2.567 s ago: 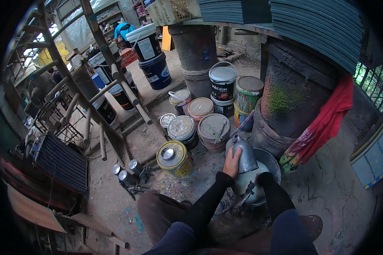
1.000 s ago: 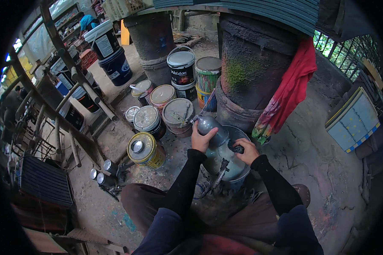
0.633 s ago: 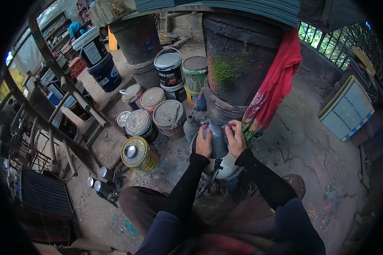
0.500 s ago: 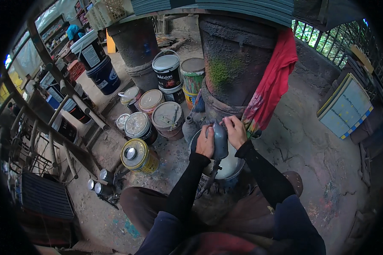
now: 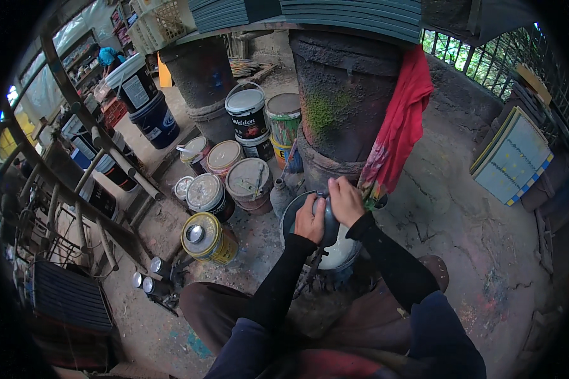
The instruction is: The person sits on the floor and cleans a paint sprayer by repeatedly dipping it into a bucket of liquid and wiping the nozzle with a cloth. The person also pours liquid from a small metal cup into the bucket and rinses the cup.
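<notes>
My left hand is wrapped round the left side of a dark grey, rounded paint cup. It appears to belong to a spray gun, whose dark body shows below the cup. Over the cup's top end my right hand is closed, its fingers curled against the cup; what lies under them is hidden. Beneath both hands stands a bucket with whitish liquid in it, partly covered by the cup and my forearms.
Left of the bucket stand a grey bottle, a yellow paint can and several lidded paint buckets. A large dark drum rises ahead, with a red cloth hanging beside it. Patterned boards lean at the right.
My right hand has moved left and closed over the top of the cup. The cup has tilted and now shows less of its side. My left hand keeps hold of it.
</notes>
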The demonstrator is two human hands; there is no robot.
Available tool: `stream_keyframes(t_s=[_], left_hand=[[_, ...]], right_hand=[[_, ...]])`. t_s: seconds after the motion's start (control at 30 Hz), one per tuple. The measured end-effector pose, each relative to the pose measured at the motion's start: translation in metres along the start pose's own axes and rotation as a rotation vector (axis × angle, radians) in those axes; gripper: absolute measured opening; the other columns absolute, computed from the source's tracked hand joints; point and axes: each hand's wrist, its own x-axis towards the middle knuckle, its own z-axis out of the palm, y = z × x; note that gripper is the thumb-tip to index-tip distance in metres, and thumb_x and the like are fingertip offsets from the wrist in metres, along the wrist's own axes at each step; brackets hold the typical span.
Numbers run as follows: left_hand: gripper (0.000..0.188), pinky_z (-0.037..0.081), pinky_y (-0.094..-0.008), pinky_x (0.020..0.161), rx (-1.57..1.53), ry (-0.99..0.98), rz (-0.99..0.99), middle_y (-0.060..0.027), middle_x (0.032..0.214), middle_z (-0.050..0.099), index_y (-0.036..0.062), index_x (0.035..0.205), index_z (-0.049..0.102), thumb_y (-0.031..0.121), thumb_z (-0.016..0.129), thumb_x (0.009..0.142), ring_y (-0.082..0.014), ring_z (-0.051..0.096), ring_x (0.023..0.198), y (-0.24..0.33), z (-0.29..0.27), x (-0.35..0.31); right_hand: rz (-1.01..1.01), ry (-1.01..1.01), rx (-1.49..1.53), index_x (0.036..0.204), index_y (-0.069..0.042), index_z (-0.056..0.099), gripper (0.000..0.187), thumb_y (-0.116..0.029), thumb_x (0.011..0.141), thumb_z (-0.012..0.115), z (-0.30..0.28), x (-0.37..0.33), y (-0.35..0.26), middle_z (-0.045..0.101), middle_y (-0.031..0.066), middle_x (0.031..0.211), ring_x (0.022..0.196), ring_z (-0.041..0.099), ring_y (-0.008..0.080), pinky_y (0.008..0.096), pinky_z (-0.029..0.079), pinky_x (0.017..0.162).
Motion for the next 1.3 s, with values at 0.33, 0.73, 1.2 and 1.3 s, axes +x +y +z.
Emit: stream_keyframes(t_s=[0.33,0.73,1.2,1.3], left_hand=[[0.037,0.042,-0.0451,0.074,-0.065,0.057,-0.062,-0.0278,0.09,0.057,0.0006,0.101,0.051,0.033,0.033,0.1,-0.0469,0.055,0.09,-0.006,0.004,0.001],[0.053,0.041,-0.0335,0.089,-0.353,0.228,-0.099,-0.0167,0.102,0.06,-0.0031,0.111,0.054,0.041,0.026,0.102,-0.0247,0.056,0.097,-0.024,-0.009,0.018],[0.05,0.034,-0.0319,0.104,-0.32,-0.042,-0.11,-0.0214,0.133,0.047,-0.0055,0.134,0.038,0.03,0.042,0.099,-0.0282,0.047,0.123,-0.023,-0.018,0.009],[0.06,0.037,-0.0313,0.099,-0.469,-0.107,-0.141,-0.0176,0.125,0.055,-0.0041,0.132,0.043,0.041,0.054,0.094,-0.0234,0.052,0.115,-0.029,-0.012,0.008]], right_hand=[[-0.105,-0.027,0.029,0.093,-0.002,0.053,0.02,-0.022,0.092,0.052,-0.002,0.004,0.004,0.062,0.0224,0.094,0.089,0.059,0.044,0.0512,0.045,0.07],[-0.01,-0.013,0.269,0.101,-0.002,0.054,0.027,-0.027,0.098,0.044,0.015,-0.013,0.003,0.062,0.0235,0.09,0.09,0.058,0.044,0.0451,0.045,0.076],[-0.335,0.212,0.213,0.107,0.0,0.058,0.024,-0.014,0.089,0.057,0.007,-0.01,-0.021,0.062,0.017,0.1,0.092,0.061,0.0323,0.0363,0.046,0.086],[-0.135,0.088,0.322,0.103,0.001,0.061,0.025,-0.02,0.093,0.054,-0.002,0.003,-0.016,0.065,0.0171,0.095,0.092,0.063,0.0303,0.0348,0.046,0.084]])
